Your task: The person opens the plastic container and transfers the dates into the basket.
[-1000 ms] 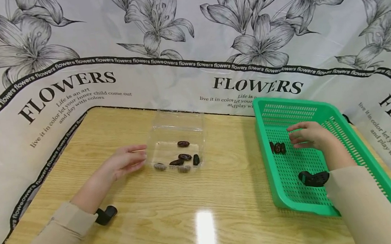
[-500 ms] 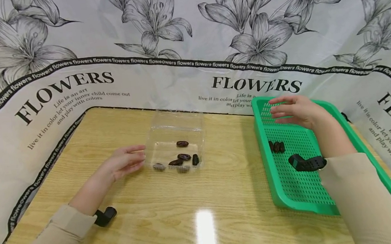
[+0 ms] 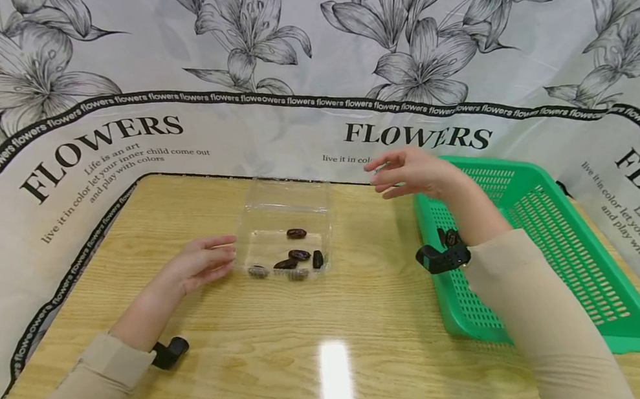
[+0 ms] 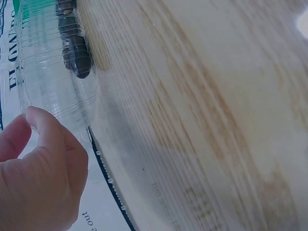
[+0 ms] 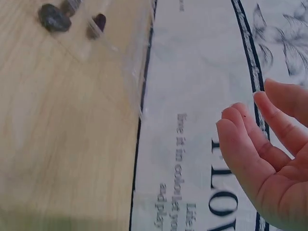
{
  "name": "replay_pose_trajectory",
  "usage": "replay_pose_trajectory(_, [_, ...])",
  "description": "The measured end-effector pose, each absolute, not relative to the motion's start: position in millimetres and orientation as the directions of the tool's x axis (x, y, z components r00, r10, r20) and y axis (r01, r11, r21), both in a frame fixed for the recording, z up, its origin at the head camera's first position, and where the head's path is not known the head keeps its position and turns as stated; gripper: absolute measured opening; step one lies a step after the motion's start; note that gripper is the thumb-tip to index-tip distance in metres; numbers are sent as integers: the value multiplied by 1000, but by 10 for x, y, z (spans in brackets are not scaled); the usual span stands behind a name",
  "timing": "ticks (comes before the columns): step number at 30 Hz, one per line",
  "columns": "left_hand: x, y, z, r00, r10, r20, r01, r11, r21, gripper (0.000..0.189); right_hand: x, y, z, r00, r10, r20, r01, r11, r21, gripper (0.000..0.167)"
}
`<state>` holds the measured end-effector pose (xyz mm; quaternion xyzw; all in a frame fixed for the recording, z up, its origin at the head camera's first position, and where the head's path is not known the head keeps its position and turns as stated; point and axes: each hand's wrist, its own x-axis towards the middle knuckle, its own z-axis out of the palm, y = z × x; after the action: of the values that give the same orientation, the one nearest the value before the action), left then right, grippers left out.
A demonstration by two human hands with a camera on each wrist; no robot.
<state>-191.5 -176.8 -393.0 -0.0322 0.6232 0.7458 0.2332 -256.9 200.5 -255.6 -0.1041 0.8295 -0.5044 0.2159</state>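
A clear plastic box point(image 3: 286, 219) with its lid raised stands at the table's middle, holding several dark brown dates point(image 3: 299, 254). My left hand point(image 3: 201, 265) is at the box's left side, fingers fairly straight. In the left wrist view, the left fingertips point(image 4: 32, 111) meet the edge of the clear plastic; whether they press on it I cannot tell. My right hand point(image 3: 413, 173) hangs in the air between the box and the green basket point(image 3: 571, 251), fingers loosely bent with nothing in them. A few dates point(image 3: 450, 236) lie in the basket, partly hidden by the right wrist camera.
The light wooden table point(image 3: 266, 355) carries the box and the basket. A white flower-printed cloth point(image 3: 265, 127) rises behind and at both sides. Black cameras are strapped to both wrists, the left one point(image 3: 171, 353) above the table's left part.
My right hand has lifted out of the green basket and moved left past its rim toward the clear box. The left hand and the dates in the box stay in place.
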Motion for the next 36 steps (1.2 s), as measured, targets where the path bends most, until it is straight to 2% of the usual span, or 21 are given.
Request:
replay_pose_trajectory(5, [-1866,-1693,-3823,-883,261,-391,-424,-84,902,58,-2585,1677,-2670,-836,-465,-291,26,496,-868,40])
replay_pose_trajectory(16, [-1870,-1699,-3838,-886,256,-387,-425,-111,899,57,-2601,1103,-3116,-756,-557,-343,51,473,-880,39])
replay_pose_trajectory(21, [-1868,-1713,-3841,-884,252,-394,-430,-110,896,57,-2607,971,-3330,-728,-588,-352,40,475,-879,38])
replay_pose_trajectory(26, [-1860,-1698,-3842,-885,250,-392,-428,-108,897,56,-2587,896,-3481,-732,-579,-360,18,512,-859,34])
replay_pose_trajectory(30, [-1855,-1693,-3845,-882,251,-400,-439,-124,890,57,-2552,822,-3534,-743,-574,-344,-106,608,-787,34])
replay_pose_trajectory(36, [-1865,-1722,-3842,-882,247,-401,-440,-129,889,56,-2487,666,-3566,-737,-604,-304,-390,747,-539,36])
